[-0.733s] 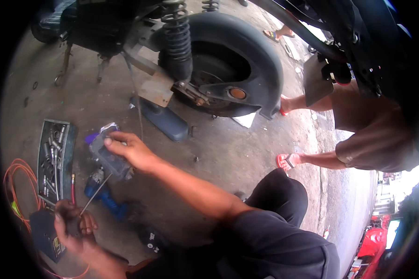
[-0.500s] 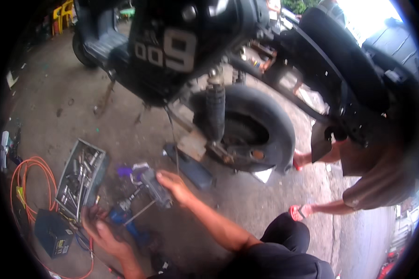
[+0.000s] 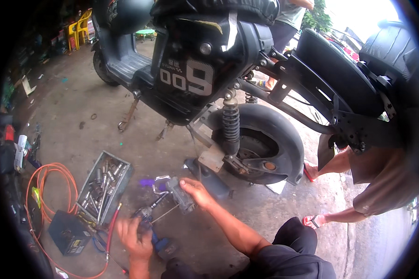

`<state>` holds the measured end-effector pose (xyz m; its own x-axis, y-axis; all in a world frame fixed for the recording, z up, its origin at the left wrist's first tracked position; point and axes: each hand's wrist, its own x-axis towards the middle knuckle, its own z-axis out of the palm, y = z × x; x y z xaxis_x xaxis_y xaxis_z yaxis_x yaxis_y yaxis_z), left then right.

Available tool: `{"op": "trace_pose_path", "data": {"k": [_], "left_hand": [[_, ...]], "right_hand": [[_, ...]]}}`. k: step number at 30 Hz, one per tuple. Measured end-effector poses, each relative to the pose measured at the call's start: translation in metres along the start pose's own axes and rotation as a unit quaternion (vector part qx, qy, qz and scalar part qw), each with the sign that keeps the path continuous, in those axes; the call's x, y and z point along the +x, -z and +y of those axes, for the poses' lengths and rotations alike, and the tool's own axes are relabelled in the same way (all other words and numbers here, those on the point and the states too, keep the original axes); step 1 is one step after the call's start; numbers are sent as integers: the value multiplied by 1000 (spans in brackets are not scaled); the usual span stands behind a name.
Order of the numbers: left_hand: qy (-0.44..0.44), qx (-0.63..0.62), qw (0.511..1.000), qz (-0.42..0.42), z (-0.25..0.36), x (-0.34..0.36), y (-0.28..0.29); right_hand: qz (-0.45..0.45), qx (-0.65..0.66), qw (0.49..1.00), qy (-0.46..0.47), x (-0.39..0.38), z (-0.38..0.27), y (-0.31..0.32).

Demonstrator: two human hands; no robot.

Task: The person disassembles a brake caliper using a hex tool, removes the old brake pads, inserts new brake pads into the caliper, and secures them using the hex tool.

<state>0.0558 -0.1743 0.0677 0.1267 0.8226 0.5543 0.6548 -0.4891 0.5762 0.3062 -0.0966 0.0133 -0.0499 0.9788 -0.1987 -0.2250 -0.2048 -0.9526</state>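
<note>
Grey part (image 3: 181, 196) grasped in right hand (image 3: 199, 193), left hand (image 3: 137, 239) blurred, grip unclear, socket tray (image 3: 120, 194) leftward, scooter (image 3: 184, 102) ahead

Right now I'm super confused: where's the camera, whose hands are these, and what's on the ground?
There's no robot, just a person. A camera on their head looks down, and its wide lens bends things near the rim. Both bare hands are the wearer's: the right hand holds a small grey part. The left hand is blurry beside a thin metal rod; I can't tell if it grips it. On the ground lie a tray of metal tools, a dark box and a blue power tool. Beyond stands a black scooter. The leg at the right is another person's.
</note>
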Motion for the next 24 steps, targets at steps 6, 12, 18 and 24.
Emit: {"op": "trace_pose_path", "data": {"k": [6, 12, 18, 24], "left_hand": [[407, -518, 752, -20, -7, -8, 10], [283, -653, 702, -26, 2, -15, 8], [158, -615, 769, -72, 9, -3, 12], [122, -540, 827, -96, 16, 3, 22]], "right_hand": [[-26, -62, 998, 5, -9, -14, -22], [25, -28, 999, 0, -4, -8, -30], [-1, 77, 997, -26, 6, 3, -14], [-36, 81, 996, -11, -2, -15, -18]]}}
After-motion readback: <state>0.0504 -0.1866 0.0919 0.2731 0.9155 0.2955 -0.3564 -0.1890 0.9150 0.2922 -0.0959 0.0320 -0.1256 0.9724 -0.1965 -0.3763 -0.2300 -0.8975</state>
